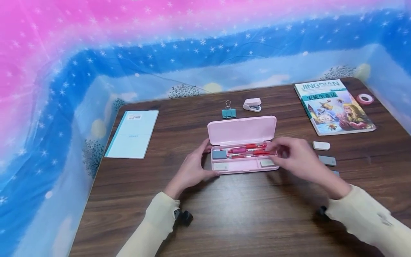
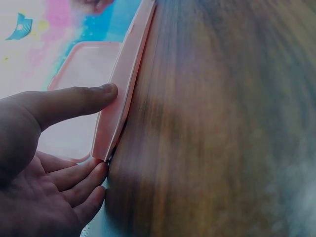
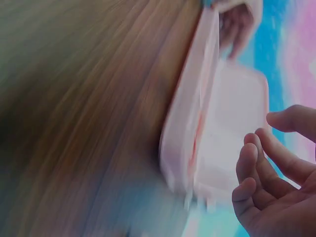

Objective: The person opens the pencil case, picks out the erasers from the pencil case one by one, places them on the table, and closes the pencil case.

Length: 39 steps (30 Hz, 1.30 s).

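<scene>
A pink pencil case (image 1: 245, 171) lies on the table with its lid (image 1: 242, 130) raised. Red pens (image 1: 239, 150), a grey-blue block (image 1: 219, 154) and two pale blocks (image 1: 220, 166) lie inside it. My left hand (image 1: 192, 167) grips the case's left end; in the left wrist view the thumb of this hand (image 2: 44, 148) presses the front wall and the fingertips touch the end. Over the right end is my right hand (image 1: 300, 159). In the right wrist view, this hand (image 3: 276, 177) has bent, parted fingers holding nothing, beside the blurred case (image 3: 187, 108).
A pale notebook (image 1: 133, 134) lies at the left. Behind the case are a teal binder clip (image 1: 229, 113) and a small stapler (image 1: 252, 105). A book (image 1: 335, 109) and a tape roll (image 1: 365, 99) lie at the right, with a white eraser (image 1: 321, 145) and a grey block (image 1: 327, 160) nearer.
</scene>
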Tool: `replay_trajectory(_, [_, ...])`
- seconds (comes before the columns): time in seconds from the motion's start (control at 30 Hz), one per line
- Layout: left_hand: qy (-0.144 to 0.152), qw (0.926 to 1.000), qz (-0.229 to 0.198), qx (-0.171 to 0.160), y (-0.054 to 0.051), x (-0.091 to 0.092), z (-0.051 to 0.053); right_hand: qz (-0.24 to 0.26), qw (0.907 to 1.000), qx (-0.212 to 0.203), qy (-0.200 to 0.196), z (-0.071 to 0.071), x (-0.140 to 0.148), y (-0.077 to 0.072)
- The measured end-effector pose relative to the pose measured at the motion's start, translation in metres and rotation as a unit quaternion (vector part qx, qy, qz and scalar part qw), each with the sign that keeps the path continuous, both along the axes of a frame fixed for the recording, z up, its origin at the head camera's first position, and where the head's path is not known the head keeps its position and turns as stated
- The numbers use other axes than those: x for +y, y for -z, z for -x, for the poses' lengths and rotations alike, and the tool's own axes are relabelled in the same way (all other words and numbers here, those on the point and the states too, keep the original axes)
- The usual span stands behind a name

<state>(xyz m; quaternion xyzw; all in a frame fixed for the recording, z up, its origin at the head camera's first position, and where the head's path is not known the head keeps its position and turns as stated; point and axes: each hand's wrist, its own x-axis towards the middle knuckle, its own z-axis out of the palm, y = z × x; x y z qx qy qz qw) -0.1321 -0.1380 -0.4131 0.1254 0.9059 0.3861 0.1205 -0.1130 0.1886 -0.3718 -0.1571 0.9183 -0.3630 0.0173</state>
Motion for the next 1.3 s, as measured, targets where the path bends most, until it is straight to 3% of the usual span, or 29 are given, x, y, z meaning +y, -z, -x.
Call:
replay_trajectory(0.13, [0.005,1.0000,0.002,0.000,-0.001,0.002,0.000,0.020,0.9991,-0.020,-0.033,0.018,-0.041,0.009])
replay_trajectory(0.27, [0.010,0.9999,0.005,0.002,-0.002,0.003,0.000,0.040,0.9969,-0.010,-0.068,0.033,-0.072,0.018])
replay_trajectory(0.5, [0.019,0.9998,0.001,0.008,-0.002,0.004,0.001,0.015,0.9979,-0.007,-0.063,0.048,-0.094,0.029])
replay_trajectory(0.87, [0.018,0.9997,-0.001,0.019,-0.001,0.004,0.001,-0.023,0.9983,0.004,-0.054,0.051,-0.103,0.031])
replay_trajectory(1.3, [0.007,0.9999,-0.005,0.006,-0.001,-0.001,0.000,-0.011,0.9984,-0.018,-0.053,0.050,-0.113,0.033])
